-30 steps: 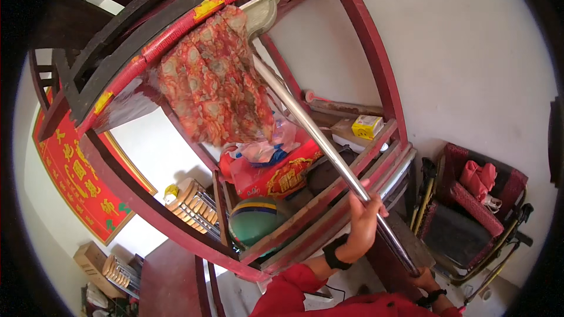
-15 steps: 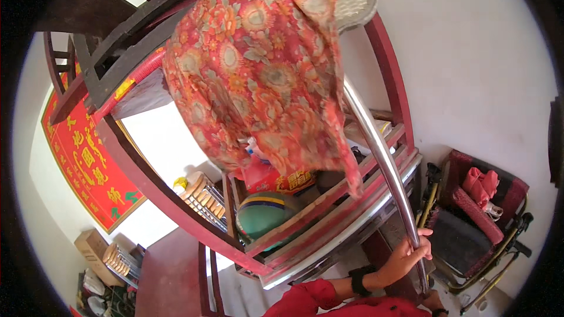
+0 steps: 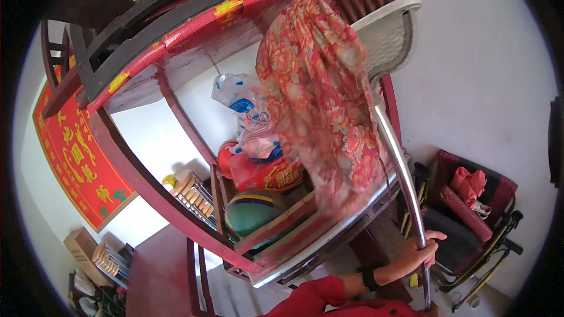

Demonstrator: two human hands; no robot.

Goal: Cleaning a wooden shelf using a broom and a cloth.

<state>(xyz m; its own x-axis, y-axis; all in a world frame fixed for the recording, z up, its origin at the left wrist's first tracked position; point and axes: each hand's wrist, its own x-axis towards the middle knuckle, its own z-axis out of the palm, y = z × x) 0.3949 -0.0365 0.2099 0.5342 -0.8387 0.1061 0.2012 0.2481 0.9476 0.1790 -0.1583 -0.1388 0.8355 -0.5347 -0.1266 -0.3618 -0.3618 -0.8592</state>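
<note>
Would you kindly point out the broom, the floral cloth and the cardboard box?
Broom (image 3: 405, 175): head view, on its metal pole.
Floral cloth (image 3: 326, 94): head view, on its hanging middle.
Cardboard box (image 3: 81, 249): head view, on its side.

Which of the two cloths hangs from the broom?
The floral red-orange cloth hangs from the broom; the plain red cloth lies crumpled on the black-and-maroon chair.

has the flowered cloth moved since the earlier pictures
Yes, to the right: judged against the green ball, the flowered cloth now hangs farther right in the view than in both earlier pictures.
</note>
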